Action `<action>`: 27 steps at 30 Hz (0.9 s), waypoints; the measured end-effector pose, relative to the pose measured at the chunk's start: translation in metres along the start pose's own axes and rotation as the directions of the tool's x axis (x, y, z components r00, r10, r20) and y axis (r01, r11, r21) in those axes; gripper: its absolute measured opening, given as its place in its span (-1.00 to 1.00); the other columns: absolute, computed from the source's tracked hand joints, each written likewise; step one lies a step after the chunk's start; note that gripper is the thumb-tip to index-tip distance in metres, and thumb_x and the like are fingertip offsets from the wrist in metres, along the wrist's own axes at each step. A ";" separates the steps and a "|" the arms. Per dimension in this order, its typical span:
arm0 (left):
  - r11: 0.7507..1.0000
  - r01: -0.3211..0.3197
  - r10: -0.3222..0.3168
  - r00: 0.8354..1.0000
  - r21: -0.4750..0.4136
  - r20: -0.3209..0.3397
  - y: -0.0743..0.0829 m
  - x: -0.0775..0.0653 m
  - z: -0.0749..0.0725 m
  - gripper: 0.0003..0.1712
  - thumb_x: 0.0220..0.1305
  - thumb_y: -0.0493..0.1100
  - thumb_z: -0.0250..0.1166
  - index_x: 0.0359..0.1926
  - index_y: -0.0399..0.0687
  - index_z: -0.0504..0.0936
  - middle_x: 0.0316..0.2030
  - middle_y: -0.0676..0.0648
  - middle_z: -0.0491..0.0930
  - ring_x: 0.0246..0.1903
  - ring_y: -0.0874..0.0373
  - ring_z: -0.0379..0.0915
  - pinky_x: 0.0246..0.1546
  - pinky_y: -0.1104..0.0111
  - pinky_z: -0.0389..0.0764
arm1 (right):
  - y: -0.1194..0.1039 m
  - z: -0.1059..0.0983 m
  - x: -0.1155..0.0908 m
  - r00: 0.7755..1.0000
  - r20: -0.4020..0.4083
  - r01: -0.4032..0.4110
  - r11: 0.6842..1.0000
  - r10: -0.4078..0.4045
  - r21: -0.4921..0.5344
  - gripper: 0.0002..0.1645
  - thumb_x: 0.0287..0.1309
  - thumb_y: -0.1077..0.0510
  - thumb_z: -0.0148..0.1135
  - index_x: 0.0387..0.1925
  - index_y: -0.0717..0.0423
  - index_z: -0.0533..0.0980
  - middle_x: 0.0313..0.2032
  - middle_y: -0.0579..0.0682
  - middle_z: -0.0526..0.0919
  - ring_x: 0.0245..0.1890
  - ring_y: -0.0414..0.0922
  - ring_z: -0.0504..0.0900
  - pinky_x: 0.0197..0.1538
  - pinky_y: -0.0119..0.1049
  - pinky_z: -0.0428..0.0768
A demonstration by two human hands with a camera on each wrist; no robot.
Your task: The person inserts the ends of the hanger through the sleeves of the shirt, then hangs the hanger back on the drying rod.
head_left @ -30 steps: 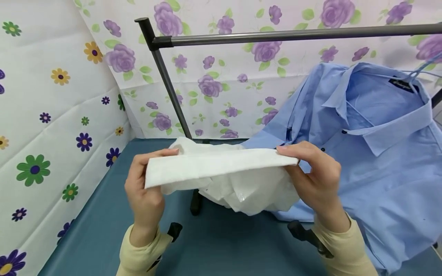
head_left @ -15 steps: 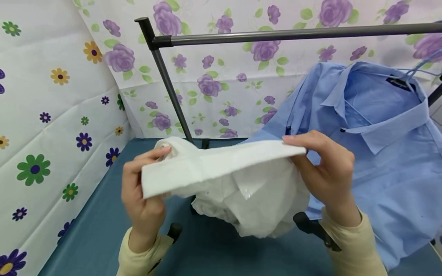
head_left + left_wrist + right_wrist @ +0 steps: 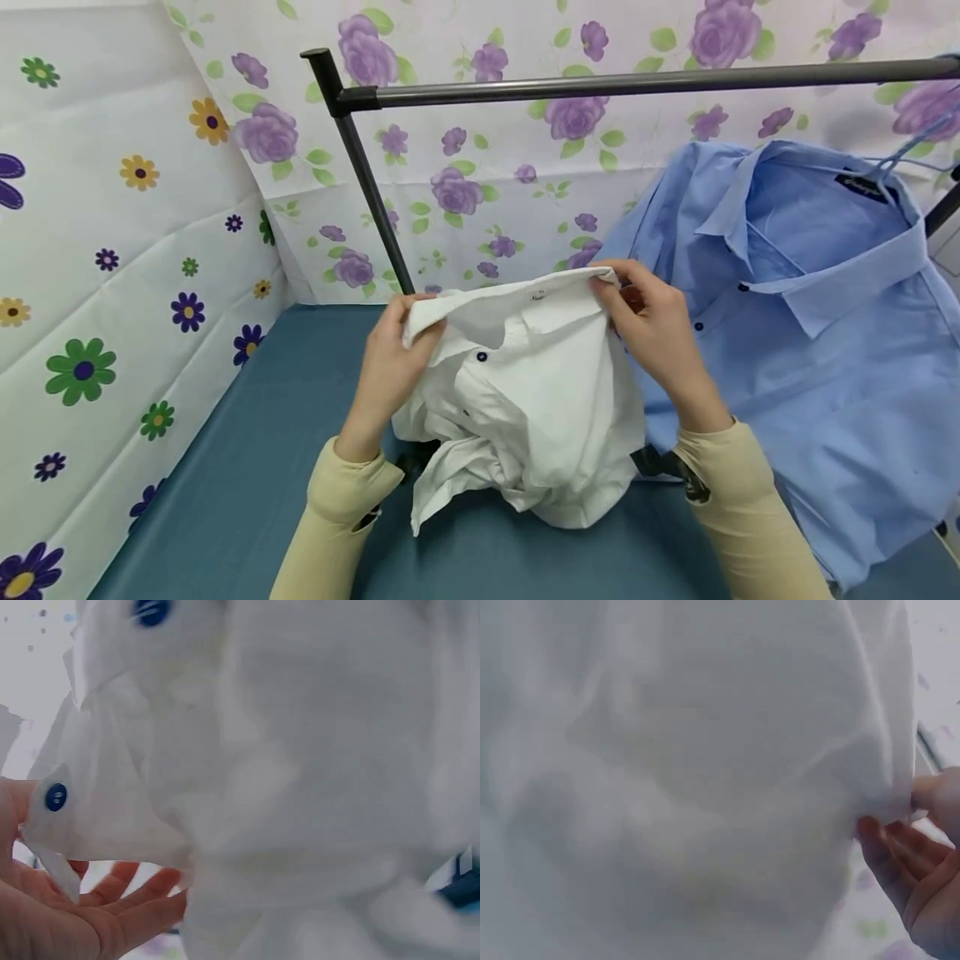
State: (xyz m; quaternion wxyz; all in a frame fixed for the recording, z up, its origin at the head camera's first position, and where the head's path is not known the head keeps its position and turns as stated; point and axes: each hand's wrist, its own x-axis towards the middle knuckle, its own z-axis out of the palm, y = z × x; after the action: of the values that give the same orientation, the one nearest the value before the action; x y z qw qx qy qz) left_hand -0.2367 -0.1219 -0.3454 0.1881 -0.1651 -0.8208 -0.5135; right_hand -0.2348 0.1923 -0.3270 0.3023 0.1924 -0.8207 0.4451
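A white shirt (image 3: 555, 392) with dark blue buttons hangs bunched between my hands, over the table. At the left end of its collar, my left hand (image 3: 397, 350) pinches the cloth between thumb and fingers. My right hand (image 3: 648, 321) pinches the collar's right end. Small dark print shows inside the collar band. In the left wrist view, a blue button (image 3: 56, 796) sits on the collar tip by the thumb, and the other fingers spread behind the cloth. White cloth (image 3: 705, 787) fills most of the right wrist view, with fingertips at its edge.
A dark metal clothes rack (image 3: 570, 87) stands behind the white shirt. On the right, a light blue shirt (image 3: 840, 375) hangs on a blue hanger (image 3: 900, 158). Blue-green cloth covers the table (image 3: 247, 500). Flowered sheets (image 3: 465, 167) line the back and left side.
The white shirt has turned so its button front and inner collar now face me, and its body hangs lower. My left hand moved right; my right hand moved slightly up and left.
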 end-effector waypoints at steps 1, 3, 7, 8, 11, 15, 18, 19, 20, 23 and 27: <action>0.999 0.027 -0.028 0.999 0.024 0.026 -0.007 0.002 0.006 -0.73 0.42 -0.08 0.29 0.04 -0.05 0.53 0.09 -0.08 0.59 -0.09 0.01 0.50 -0.17 0.13 0.47 | 0.008 0.003 0.000 0.998 0.019 -0.052 0.998 0.052 -0.018 -0.69 0.45 0.04 0.19 0.15 -0.05 0.61 -0.22 0.05 0.71 -0.44 -0.12 0.65 -0.45 -0.36 0.52; 0.995 0.077 -0.081 0.994 0.057 0.074 -0.019 0.005 0.017 -0.72 0.44 0.00 0.26 0.01 -0.03 0.49 -0.05 -0.12 0.59 -0.26 -0.01 0.46 -0.30 0.16 0.45 | 0.022 0.008 -0.001 0.989 0.061 -0.132 0.990 0.134 -0.039 -0.61 0.48 -0.04 0.14 0.22 -0.06 0.56 -0.12 0.12 0.69 -0.35 -0.03 0.70 -0.40 -0.25 0.57; 0.987 0.141 -0.152 0.974 0.078 0.166 -0.041 0.001 0.035 -0.71 0.50 0.07 0.17 -0.10 -0.03 0.37 -0.33 -0.12 0.44 -0.45 0.00 0.35 -0.43 0.22 0.38 | 0.046 0.019 -0.010 0.955 0.177 -0.226 0.971 0.238 -0.082 -0.44 0.50 -0.10 0.07 0.45 -0.15 0.35 0.17 0.28 0.54 -0.08 0.16 0.68 -0.19 0.04 0.64; 0.985 0.154 -0.165 0.968 0.072 0.191 -0.045 0.000 0.039 -0.69 0.50 0.09 0.15 -0.13 -0.03 0.35 -0.38 -0.11 0.39 -0.49 0.01 0.32 -0.45 0.23 0.36 | 0.051 0.021 -0.013 0.945 0.210 -0.237 0.967 0.251 -0.091 -0.39 0.50 -0.11 0.06 0.50 -0.20 0.27 0.25 0.29 0.48 -0.01 0.19 0.65 -0.15 0.08 0.63; 0.985 0.164 -0.171 0.950 0.049 0.261 -0.056 -0.002 0.046 -0.67 0.53 0.12 0.11 -0.16 -0.03 0.35 -0.47 -0.08 0.32 -0.55 0.05 0.27 -0.47 0.25 0.33 | 0.060 0.027 -0.022 0.918 0.292 -0.237 0.962 0.267 -0.134 -0.29 0.49 -0.15 0.07 0.56 -0.25 0.14 0.38 0.28 0.32 0.15 0.23 0.53 -0.04 0.13 0.59; 0.982 0.184 -0.191 0.928 0.052 0.321 -0.067 -0.003 0.051 -0.61 0.55 0.18 0.06 -0.20 -0.04 0.35 -0.51 -0.09 0.30 -0.58 0.05 0.23 -0.47 0.24 0.31 | 0.068 0.035 -0.036 0.883 0.376 -0.229 0.957 0.282 -0.179 -0.30 0.48 -0.20 0.06 0.53 -0.13 0.22 0.46 0.30 0.15 0.09 0.24 0.53 0.00 0.12 0.55; 0.973 0.210 -0.232 0.916 0.100 0.328 -0.073 -0.003 0.054 -0.61 0.55 0.18 0.04 -0.22 -0.04 0.36 -0.49 -0.08 0.34 -0.53 0.05 0.30 -0.41 0.22 0.34 | 0.072 0.040 -0.045 0.848 0.429 -0.254 0.948 0.313 -0.190 -0.31 0.49 -0.22 0.04 0.50 -0.06 0.27 0.48 0.38 0.02 0.04 0.26 0.56 0.00 0.12 0.56; 0.969 0.216 -0.243 0.912 0.117 0.331 -0.075 -0.003 0.055 -0.61 0.56 0.17 0.03 -0.22 -0.05 0.36 -0.49 -0.09 0.34 -0.54 0.05 0.30 -0.41 0.22 0.34 | 0.074 0.042 -0.048 0.837 0.443 -0.264 0.946 0.321 -0.187 -0.31 0.49 -0.21 0.05 0.49 -0.04 0.28 0.49 0.42 -0.02 0.09 0.31 0.55 0.02 0.15 0.56; 0.966 0.220 -0.254 0.908 0.137 0.334 -0.077 -0.003 0.057 -0.62 0.57 0.16 0.03 -0.22 -0.05 0.37 -0.49 -0.08 0.35 -0.53 0.05 0.31 -0.41 0.23 0.34 | 0.075 0.044 -0.051 0.826 0.458 -0.272 0.944 0.330 -0.189 -0.30 0.48 -0.22 0.06 0.48 -0.02 0.28 0.49 0.44 -0.07 0.13 0.35 0.52 0.04 0.18 0.55; 0.958 0.224 -0.275 0.896 0.181 0.349 -0.084 -0.004 0.061 -0.64 0.58 0.14 0.01 -0.20 -0.05 0.38 -0.51 -0.08 0.35 -0.56 0.06 0.30 -0.43 0.25 0.33 | 0.079 0.050 -0.060 0.801 0.486 -0.274 0.937 0.348 -0.218 -0.31 0.45 -0.20 0.12 0.45 0.00 0.32 0.49 0.48 -0.11 0.13 0.40 0.51 0.06 0.25 0.51; 0.956 0.210 -0.275 0.885 0.205 0.375 -0.089 -0.005 0.068 -0.62 0.59 0.14 -0.01 -0.21 -0.06 0.37 -0.53 -0.07 0.31 -0.61 0.09 0.22 -0.49 0.27 0.30 | 0.084 0.057 -0.069 0.792 0.505 -0.245 0.937 0.343 -0.251 -0.35 0.41 -0.13 0.21 0.39 0.07 0.39 0.48 0.51 -0.12 0.27 0.51 0.33 0.15 0.37 0.40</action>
State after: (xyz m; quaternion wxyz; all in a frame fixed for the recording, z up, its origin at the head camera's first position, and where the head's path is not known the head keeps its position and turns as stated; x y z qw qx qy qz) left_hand -0.2833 -0.0983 -0.4443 -0.0369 -0.1467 -0.8941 -0.4216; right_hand -0.2515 0.1918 -0.4491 0.0005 0.1530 -0.9273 0.3416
